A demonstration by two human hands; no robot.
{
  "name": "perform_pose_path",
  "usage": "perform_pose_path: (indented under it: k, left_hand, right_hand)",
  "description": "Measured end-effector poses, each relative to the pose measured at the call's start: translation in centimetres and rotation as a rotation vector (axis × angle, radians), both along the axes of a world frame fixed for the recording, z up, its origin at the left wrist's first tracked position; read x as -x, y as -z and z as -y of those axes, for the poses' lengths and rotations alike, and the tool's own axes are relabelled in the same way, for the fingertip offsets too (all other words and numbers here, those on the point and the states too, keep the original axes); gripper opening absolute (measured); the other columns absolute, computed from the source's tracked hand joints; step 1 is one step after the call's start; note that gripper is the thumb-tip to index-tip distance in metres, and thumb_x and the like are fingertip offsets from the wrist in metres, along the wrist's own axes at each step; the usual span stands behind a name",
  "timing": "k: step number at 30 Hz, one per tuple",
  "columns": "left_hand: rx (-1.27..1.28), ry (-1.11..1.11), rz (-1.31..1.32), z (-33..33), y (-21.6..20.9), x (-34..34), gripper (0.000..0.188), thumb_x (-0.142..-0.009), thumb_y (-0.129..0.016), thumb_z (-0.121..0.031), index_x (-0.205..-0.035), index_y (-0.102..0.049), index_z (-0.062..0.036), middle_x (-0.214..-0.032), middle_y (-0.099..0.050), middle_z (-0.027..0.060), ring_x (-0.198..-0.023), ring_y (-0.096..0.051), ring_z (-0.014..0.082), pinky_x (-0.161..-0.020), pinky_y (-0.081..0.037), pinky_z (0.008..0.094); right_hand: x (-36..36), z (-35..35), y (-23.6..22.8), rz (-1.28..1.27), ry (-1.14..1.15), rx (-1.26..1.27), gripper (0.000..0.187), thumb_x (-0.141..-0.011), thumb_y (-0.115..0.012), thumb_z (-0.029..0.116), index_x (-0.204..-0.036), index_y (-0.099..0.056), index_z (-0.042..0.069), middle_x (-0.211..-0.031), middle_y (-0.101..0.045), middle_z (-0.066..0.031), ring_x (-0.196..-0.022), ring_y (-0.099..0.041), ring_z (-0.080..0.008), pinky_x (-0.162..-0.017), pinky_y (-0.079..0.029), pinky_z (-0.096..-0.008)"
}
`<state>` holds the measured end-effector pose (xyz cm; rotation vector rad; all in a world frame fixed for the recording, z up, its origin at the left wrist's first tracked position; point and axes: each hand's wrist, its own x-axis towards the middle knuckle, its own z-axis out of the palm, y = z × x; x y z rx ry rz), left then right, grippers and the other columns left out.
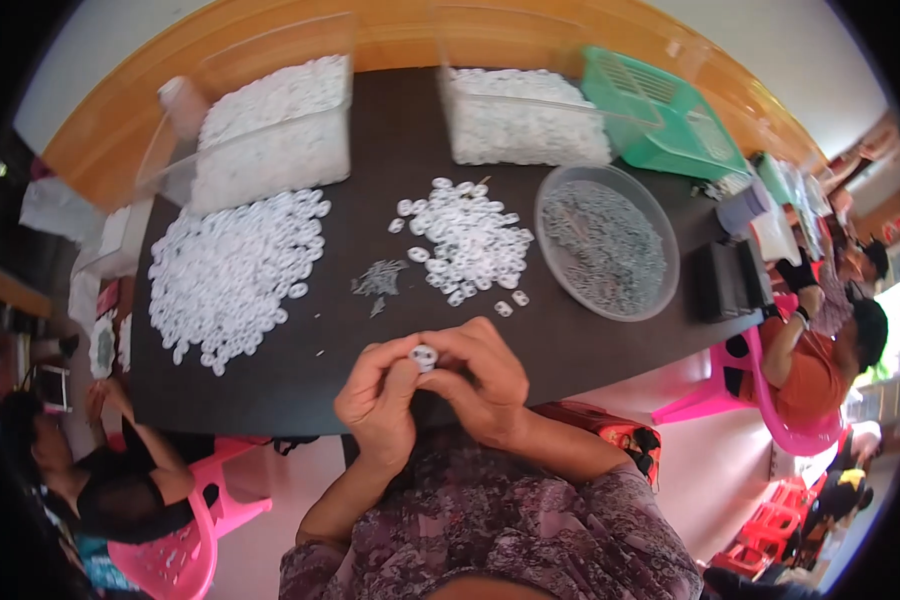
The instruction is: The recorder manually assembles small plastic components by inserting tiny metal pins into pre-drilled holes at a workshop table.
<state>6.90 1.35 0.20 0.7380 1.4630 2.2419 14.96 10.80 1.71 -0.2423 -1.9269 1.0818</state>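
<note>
Close to my body, above the table's near edge, both hands meet around a small white oval plastic piece with two holes (424, 355). My left hand (382, 400) pinches it from the left with thumb and forefinger. My right hand (482, 385) is closed at its right side, fingers curled, partly covering it. Just beyond the hands lies a small heap of thin grey metal pins (380, 278), perhaps nails or screws. Past them, to the right, is a loose pile of white two-holed pieces (470, 240). A larger pile of white pieces (235, 275) spreads at the left.
A round clear bowl (547, 245) of grey metal pins stands right. Two clear bins, left (346, 150) and right (450, 125), hold white pieces at the back. Beyond are a green basket (660, 150), purple cup (740, 212) and black box (722, 282). People sit both sides.
</note>
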Motion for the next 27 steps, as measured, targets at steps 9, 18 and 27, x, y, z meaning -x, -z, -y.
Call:
perform_pose_path:
  k: [9,18,27]
  left_hand:
    - [-0.018,0.014,0.004,0.0,-0.1,0.2,0.02,-0.089,-0.061,-0.001,-0.108,-0.065,0.0027,-0.093,-0.059,0.0026,-0.079,-0.053,0.0072,-0.071,-0.042,0.0189]
    - [0.021,-0.114,-0.15,-0.8,0.5,-0.5,0.017,-0.091,-0.052,0.004,-0.104,-0.064,0.0044,-0.087,-0.057,0.0028,-0.077,-0.051,0.0079,-0.069,-0.041,0.02]
    - [-0.041,-0.089,-0.07,-0.8,0.6,-0.8,0.021,-0.094,-0.058,-0.012,-0.105,-0.063,0.0048,-0.088,-0.055,0.0021,-0.08,-0.051,0.0089,-0.073,-0.042,0.0223]
  right_hand:
    - [0.3,0.1,0.3,-0.027,-0.009,0.024,0.035,-0.073,-0.074,0.0,-0.107,-0.063,-0.003,-0.091,-0.063,-0.0108,-0.076,-0.056,-0.0184,-0.063,-0.046,-0.0266]
    - [0.6,0.6,0.8,-0.043,0.096,0.011,0.03,-0.073,-0.072,-0.002,-0.102,-0.065,-0.001,-0.09,-0.065,-0.0102,-0.077,-0.058,-0.0219,-0.067,-0.047,-0.0306]
    - [0.7,1.0,1.0,-0.099,0.106,0.029,0.031,-0.075,-0.072,0.0,-0.104,-0.064,-0.003,-0.091,-0.064,-0.0108,-0.077,-0.057,-0.0217,-0.065,-0.048,-0.0295]
